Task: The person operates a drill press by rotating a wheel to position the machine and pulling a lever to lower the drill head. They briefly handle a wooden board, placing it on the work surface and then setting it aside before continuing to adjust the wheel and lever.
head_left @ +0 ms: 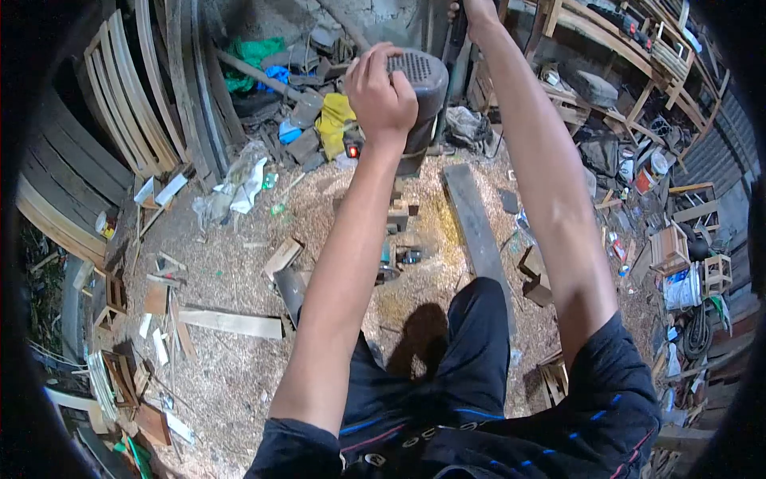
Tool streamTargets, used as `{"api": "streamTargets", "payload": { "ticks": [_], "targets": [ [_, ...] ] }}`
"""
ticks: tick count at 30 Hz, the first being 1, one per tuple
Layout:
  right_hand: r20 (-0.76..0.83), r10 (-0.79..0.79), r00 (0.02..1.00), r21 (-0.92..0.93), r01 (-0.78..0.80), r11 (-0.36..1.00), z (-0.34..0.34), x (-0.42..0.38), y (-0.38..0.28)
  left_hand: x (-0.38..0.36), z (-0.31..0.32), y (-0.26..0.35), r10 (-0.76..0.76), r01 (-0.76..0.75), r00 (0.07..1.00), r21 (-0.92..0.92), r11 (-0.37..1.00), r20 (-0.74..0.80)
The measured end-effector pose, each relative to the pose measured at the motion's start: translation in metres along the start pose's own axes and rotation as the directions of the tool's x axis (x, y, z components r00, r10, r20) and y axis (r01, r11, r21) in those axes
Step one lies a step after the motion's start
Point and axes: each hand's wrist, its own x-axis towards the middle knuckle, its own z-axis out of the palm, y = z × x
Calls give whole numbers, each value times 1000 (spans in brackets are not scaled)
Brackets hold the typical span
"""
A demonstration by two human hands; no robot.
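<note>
My left hand (pixel 381 92) rests with curled fingers against the rim of a dark, round motor housing (pixel 427 84) with a perforated top. The housing belongs to an upright machine whose lower part is mostly hidden behind my left forearm. A small red-lit switch (pixel 353 151) glows just left of my wrist. At the top edge of the view, my right hand (pixel 476 14) is wrapped round a dark upright bar (pixel 458 36); part of this hand is cut off by the frame. Below the machine lies a teal power tool (pixel 386 257), partly covered by my forearm.
A long grey plank (pixel 477 227) lies right of the machine, near my knee. Wood offcuts (pixel 231 322) and shavings cover the floor. Curved wooden slats (pixel 128 96) lean at the left. A yellow bag (pixel 333 120) and scrap pile up behind; small wooden frames (pixel 669 247) stand at right.
</note>
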Motion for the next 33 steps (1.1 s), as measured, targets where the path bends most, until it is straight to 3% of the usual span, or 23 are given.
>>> {"api": "streamTargets", "payload": {
  "ticks": [2, 4, 6, 9, 12, 15, 18, 27, 30, 33],
  "targets": [
    [-140, -80, 987, -98, 67, 993, -5, -3, 15, -5, 0, -1, -10, 10, 1000, 2, 1000, 8],
    [-104, -256, 961, -134, 242, 961, -13, -26, 28, -6, 0, -2, 18, -18, 1000, -2, 1000, -4],
    [-65, -154, 986, -181, 140, 973, -26, -61, 29, -11, -3, -3, 15, -15, 1000, 0, 1000, 11],
    [32, -344, 938, -124, 346, 930, -38, -128, 40, -16, -3, -3, 18, -18, 1000, 20, 1000, 10],
    [-49, -460, 886, -111, 453, 885, -41, -193, 52, -22, -6, -4, 30, -31, 999, 31, 999, 20],
    [-62, -452, 890, 57, 456, 888, -43, -211, 62, -24, -7, -5, 43, -43, 999, 19, 999, 29],
    [-69, -437, 897, 92, 441, 893, -42, -216, 61, -25, -8, -8, 53, -54, 998, 20, 998, 28],
    [-88, -365, 927, 104, 373, 922, -46, -255, 66, -27, -7, -10, 85, -85, 996, -3, 996, 16],
    [-75, -431, 899, 180, 437, 881, -50, -269, 79, -32, -9, -12, 87, -87, 996, 21, 996, 26],
    [-45, -406, 913, 120, 408, 905, -52, -264, 77, -31, -8, -13, 100, -101, 995, 31, 994, 21]
  ]
}}
